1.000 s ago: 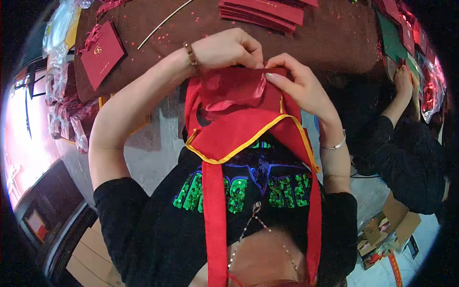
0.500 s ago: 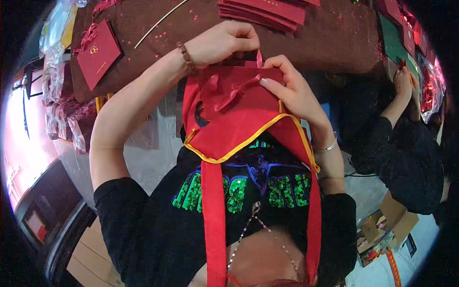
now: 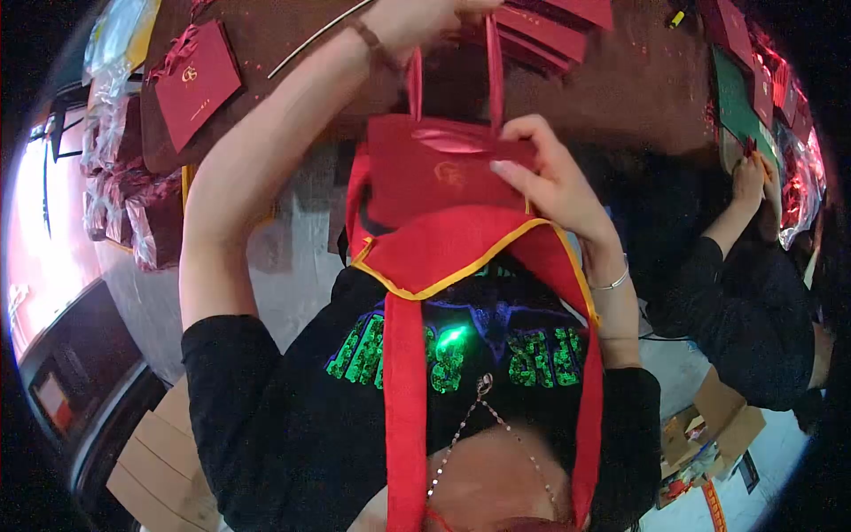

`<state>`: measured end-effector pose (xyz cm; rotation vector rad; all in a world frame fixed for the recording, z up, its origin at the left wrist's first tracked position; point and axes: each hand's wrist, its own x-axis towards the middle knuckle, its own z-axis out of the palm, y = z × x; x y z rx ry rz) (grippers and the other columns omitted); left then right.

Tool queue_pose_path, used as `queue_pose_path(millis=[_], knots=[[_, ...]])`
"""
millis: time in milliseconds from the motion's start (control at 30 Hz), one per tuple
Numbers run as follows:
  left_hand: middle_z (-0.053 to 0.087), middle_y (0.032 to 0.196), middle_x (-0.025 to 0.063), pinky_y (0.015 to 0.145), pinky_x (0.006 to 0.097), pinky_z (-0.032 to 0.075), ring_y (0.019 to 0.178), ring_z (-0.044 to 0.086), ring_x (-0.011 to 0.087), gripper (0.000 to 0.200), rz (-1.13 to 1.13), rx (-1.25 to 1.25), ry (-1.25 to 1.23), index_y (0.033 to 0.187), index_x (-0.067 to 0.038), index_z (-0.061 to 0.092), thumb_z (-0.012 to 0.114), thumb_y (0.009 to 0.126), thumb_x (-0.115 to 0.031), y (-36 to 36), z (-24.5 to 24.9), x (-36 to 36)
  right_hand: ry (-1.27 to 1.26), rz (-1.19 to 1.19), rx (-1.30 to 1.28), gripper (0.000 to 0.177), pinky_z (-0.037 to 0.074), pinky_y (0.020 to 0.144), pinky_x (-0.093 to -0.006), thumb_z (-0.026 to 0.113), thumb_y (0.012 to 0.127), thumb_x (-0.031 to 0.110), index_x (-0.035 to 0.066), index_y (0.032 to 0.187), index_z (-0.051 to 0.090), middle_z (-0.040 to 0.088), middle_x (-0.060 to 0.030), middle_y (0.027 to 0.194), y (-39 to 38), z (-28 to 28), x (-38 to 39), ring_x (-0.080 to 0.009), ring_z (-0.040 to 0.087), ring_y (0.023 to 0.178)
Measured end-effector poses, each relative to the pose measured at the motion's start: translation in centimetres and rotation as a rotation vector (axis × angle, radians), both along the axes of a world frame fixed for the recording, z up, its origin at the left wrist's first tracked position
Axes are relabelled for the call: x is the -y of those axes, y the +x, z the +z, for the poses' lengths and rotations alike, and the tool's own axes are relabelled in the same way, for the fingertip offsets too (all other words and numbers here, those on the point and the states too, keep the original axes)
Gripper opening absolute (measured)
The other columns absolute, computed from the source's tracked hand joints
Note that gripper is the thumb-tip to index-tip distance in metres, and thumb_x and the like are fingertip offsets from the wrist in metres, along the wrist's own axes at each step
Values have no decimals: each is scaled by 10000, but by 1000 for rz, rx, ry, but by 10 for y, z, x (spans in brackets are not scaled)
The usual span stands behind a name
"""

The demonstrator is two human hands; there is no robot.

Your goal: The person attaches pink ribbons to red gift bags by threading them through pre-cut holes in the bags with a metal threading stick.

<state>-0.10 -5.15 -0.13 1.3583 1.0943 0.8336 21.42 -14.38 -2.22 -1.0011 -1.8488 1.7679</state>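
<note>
A dark red paper gift bag (image 3: 403,168) with a gold emblem lies against the red, yellow-edged apron (image 3: 443,248) on my chest. My left hand (image 3: 430,19), blurred and partly cut off by the top edge, is closed on the bag's ribbon handle (image 3: 495,80), whose two strands are stretched upward. My right hand (image 3: 558,186) grips the bag's right side near its opening, thumb on the front face. Its other fingers are partly behind the bag.
On the brown table (image 3: 638,97) are a stack of red bags (image 3: 550,40), a single red bag (image 3: 197,84) and a thin rod (image 3: 310,40). A co-worker's hands (image 3: 752,173) are at the right, by a green panel (image 3: 736,97). An open cardboard box (image 3: 722,417) sits lower right.
My left hand has moved up, drawing the ribbon from loose on the bag's front to taut above it. My right hand stays at the bag's right side.
</note>
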Motion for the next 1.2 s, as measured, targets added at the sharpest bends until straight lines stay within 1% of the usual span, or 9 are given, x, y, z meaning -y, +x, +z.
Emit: queue_pose_path(millis=[100,200,300,367,600,900,933,1067,1200], knots=[[527,694,-9,546,245,401,601,464,78,142,134,-50,-219,880,-49,557,545,895,-190,2,16,-5,-175,-4,-4,283,427,751,-206,569,861,50,40,1084,394,472,-20,981,0,5,1,-50,478,879],[552,804,2,696,254,431,750,504,111,180,-49,-155,479,934,-25,552,548,893,-200,-4,10,4,-219,-73,-101,307,427,775,-222,563,851,20,60,1096,383,456,-24,1024,0,-5,4,-57,467,908],[515,1153,57,834,252,408,1021,481,118,442,39,163,127,1268,-86,446,564,888,-278,-24,31,8,-132,-167,-158,361,427,813,-233,563,835,-11,71,1134,376,439,-39,1082,4,-19,7,-80,473,964],[580,837,16,621,218,413,743,536,108,139,479,290,91,962,-41,576,548,848,-115,-39,25,23,-189,-233,-284,394,425,832,-239,564,828,-21,74,1157,370,431,-43,1106,3,-18,6,-94,477,993],[601,912,17,782,229,450,872,559,94,143,61,23,-135,973,-19,574,489,860,-44,-45,-26,94,-339,-260,-498,472,426,866,-258,564,801,-54,81,1203,357,450,-61,1125,0,-9,6,-126,492,1041],[534,1214,122,905,333,467,1060,556,199,385,-272,1175,-884,1284,-28,426,420,940,-201,-6,-63,122,-212,-436,-556,455,473,837,-293,569,798,-48,107,1177,371,528,-73,1056,-19,-17,9,-151,553,936],[514,1231,160,904,323,474,1057,565,234,435,37,960,-902,1330,-30,354,385,950,-239,10,-37,133,-211,-403,-564,456,442,879,-305,580,806,-13,102,1192,367,515,-80,1092,-21,-15,9,-158,526,993],[529,1205,157,853,300,494,1000,590,222,411,-124,1076,-752,1315,-29,370,375,954,-224,21,-30,127,50,-399,-380,486,350,956,-317,607,811,70,95,1227,357,484,-92,1155,-22,-22,-5,-169,442,1112],[579,1073,91,776,275,502,874,601,168,354,39,429,-405,1232,-27,455,455,927,-206,16,-25,114,28,-416,-364,490,358,951,-302,600,833,135,71,1251,352,453,-98,1231,-23,-19,-15,-168,451,1107]])
